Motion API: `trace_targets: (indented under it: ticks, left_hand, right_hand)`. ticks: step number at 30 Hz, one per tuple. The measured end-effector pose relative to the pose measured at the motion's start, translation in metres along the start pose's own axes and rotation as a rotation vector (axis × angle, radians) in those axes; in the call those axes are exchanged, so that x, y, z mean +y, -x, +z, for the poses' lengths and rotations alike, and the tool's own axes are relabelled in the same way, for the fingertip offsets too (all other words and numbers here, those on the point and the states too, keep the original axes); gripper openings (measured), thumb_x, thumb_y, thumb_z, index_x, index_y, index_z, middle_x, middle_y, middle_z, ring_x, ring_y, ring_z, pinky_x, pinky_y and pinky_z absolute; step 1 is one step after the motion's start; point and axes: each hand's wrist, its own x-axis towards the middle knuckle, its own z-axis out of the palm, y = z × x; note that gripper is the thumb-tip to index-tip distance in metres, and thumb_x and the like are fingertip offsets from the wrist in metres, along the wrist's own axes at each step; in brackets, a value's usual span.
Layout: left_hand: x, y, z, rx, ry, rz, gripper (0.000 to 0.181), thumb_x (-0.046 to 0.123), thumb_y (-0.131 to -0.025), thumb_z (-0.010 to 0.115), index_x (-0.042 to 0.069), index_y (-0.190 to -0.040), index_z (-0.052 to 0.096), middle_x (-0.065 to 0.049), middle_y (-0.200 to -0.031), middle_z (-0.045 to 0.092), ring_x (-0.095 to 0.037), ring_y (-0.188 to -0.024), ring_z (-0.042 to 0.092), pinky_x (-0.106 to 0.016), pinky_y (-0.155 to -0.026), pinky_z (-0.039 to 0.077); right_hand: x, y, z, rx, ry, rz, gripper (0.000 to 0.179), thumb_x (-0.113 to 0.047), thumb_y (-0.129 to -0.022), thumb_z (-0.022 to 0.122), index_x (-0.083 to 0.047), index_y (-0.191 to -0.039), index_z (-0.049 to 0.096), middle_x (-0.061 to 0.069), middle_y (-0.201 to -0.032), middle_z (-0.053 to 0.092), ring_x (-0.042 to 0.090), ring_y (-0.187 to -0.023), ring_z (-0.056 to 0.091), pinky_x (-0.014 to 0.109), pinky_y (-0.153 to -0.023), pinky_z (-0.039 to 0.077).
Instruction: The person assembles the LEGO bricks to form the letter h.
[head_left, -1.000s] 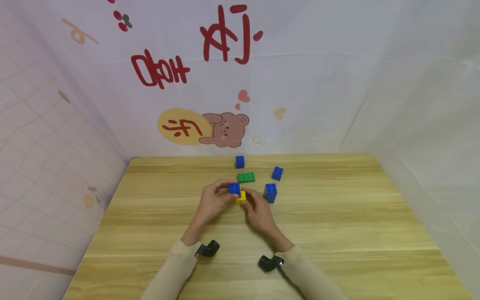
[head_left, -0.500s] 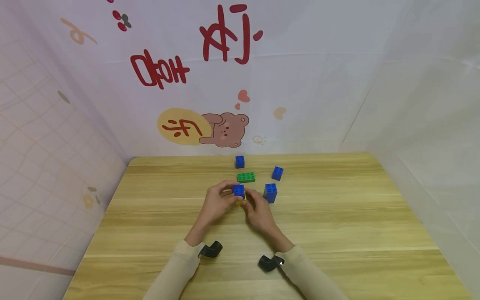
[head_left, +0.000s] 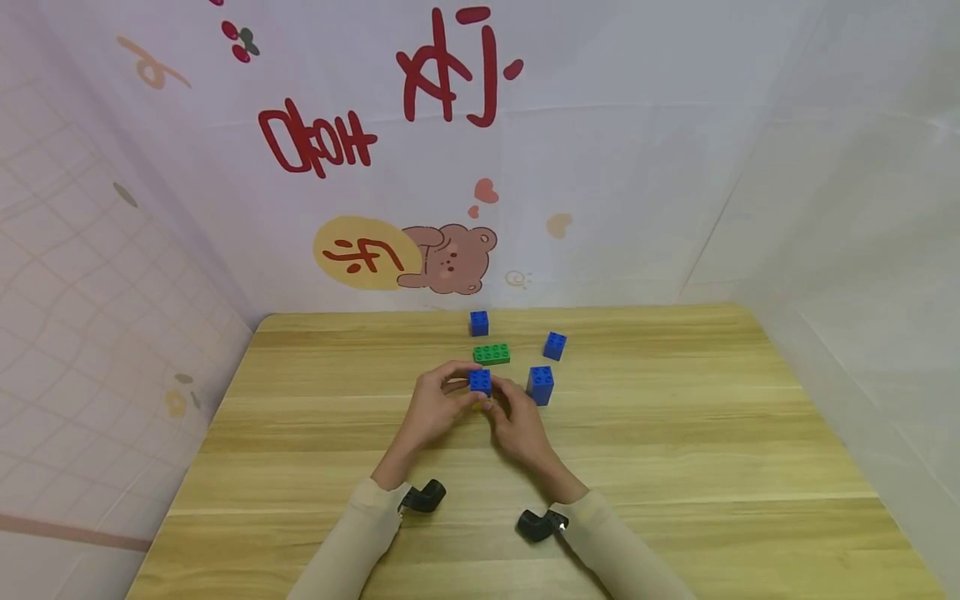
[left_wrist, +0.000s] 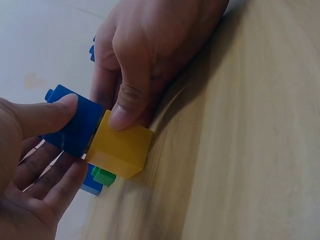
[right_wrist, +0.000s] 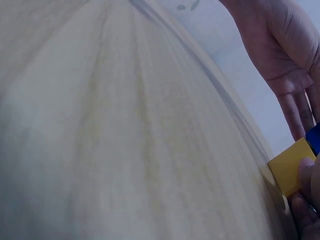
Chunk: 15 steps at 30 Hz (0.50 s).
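Note:
My left hand (head_left: 435, 407) pinches a blue toy building brick (head_left: 480, 381) with studs on top, thumb on its near side and fingers behind. Directly beneath that brick is a yellow building brick (left_wrist: 121, 147), lined up with it, and only a narrow dark seam shows between the two in the left wrist view. My right hand (head_left: 522, 427) grips the yellow brick from the right, its thumb pressed on the near face. From the head, the blue brick and fingers hide most of the yellow one, which stands on the wooden table (head_left: 675, 433).
Just behind the hands lies a long green brick (head_left: 492, 355), with a blue brick (head_left: 479, 324) farther back. On the right are a small blue brick (head_left: 555, 346) and a taller blue block (head_left: 540, 387), close to my right fingers. A printed cloth (head_left: 615, 167) hangs behind the table.
My left hand has carried the blue brick a little to the right, from beside the yellow brick's top to right over it. The right hand has stayed in place.

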Motion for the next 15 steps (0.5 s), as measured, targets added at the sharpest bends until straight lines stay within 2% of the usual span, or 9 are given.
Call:
trace_targets:
  ticks: [6, 15]
  left_hand:
    - [-0.0030, -0.0016, -0.0010, 0.007, -0.017, 0.002, 0.038, 0.000, -0.088, 0.078, 0.003, -0.125, 0.070, -0.018, -0.127, 0.069, -0.034, -0.122, 0.065, -0.048, -0.108, 0.054]
    - [-0.0082, -0.0020, -0.0031, -0.017, -0.022, 0.035, 0.037, 0.005, -0.089, 0.078, 0.010, -0.124, 0.071, -0.012, -0.125, 0.069, -0.029, -0.121, 0.066, -0.042, -0.105, 0.056]
  right_hand:
    - [-0.0007, -0.0005, -0.0002, -0.006, -0.010, 0.006, 0.041, -0.012, -0.102, 0.063, -0.009, -0.142, 0.058, 0.013, -0.137, 0.066, 0.031, -0.131, 0.061, 0.048, -0.113, 0.049]
    - [0.0008, -0.0009, 0.0000, -0.008, -0.019, 0.011, 0.042, -0.014, -0.102, 0.064, -0.010, -0.143, 0.057, 0.013, -0.137, 0.066, 0.030, -0.131, 0.061, 0.046, -0.114, 0.049]
